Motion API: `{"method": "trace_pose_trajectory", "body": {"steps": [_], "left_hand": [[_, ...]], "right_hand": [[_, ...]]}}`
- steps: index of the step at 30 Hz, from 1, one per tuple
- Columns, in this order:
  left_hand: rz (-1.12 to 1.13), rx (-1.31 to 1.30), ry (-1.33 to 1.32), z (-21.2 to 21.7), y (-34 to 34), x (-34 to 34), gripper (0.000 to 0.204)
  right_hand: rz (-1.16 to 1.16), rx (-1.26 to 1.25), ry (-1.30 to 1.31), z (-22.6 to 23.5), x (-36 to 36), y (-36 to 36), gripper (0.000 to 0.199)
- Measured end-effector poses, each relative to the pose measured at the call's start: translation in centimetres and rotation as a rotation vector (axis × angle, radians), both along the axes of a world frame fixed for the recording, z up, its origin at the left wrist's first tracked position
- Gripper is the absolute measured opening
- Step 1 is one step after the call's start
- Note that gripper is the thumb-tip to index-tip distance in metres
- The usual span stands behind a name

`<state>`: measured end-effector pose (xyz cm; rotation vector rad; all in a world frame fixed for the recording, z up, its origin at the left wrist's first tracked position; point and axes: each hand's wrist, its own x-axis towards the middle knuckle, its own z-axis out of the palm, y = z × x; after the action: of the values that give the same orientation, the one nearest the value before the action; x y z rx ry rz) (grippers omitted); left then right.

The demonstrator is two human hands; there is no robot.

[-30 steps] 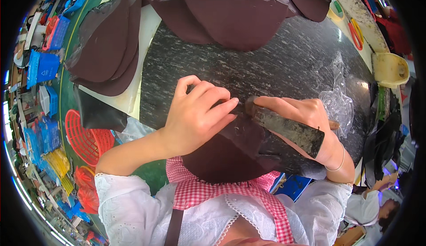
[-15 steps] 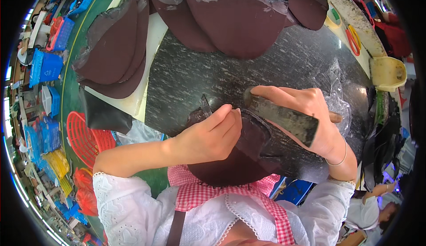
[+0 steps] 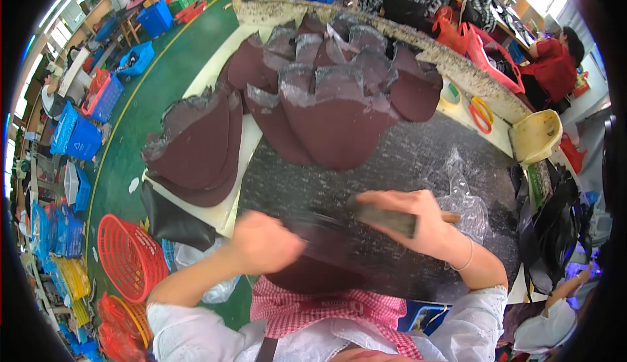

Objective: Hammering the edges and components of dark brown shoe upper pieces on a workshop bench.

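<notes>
Clamped in right hand [image 3: 418,221]: a dark flat tool [image 3: 385,218]. Left hand [image 3: 268,241], blurred, grip unclear, pressing maroon piece [image 3: 320,264] on near slab [image 3: 418,166]. Thin, limp, light; best pinched by an edge.

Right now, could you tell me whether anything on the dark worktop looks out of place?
A crumpled clear plastic sheet lies loose on the dark worktop, beside the right hand gripping a brush-like tool. Otherwise nothing stands out.
</notes>
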<state>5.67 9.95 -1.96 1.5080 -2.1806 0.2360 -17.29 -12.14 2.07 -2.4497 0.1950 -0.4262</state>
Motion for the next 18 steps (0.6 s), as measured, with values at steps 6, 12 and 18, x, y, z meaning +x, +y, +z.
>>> {"method": "trace_pose_trajectory", "body": {"steps": [6,12,18], "left_hand": [[0.641,-0.263,-0.251,6.3,-2.9,11.6,0.028],[0.25,-0.119,0.009,0.1,-24.2,7.6,0.047],[0.014,0.29,0.511,2.6,-27.0,8.2,0.019]], "right_hand": [[-0.439,-0.23,-0.067,0.6,1.3,-8.1,0.024],[-0.627,-0.462,-0.016,-2.5,10.2,-15.3,0.033],[-0.553,-0.329,-0.023,-3.2,11.3,-16.1,0.033]]}}
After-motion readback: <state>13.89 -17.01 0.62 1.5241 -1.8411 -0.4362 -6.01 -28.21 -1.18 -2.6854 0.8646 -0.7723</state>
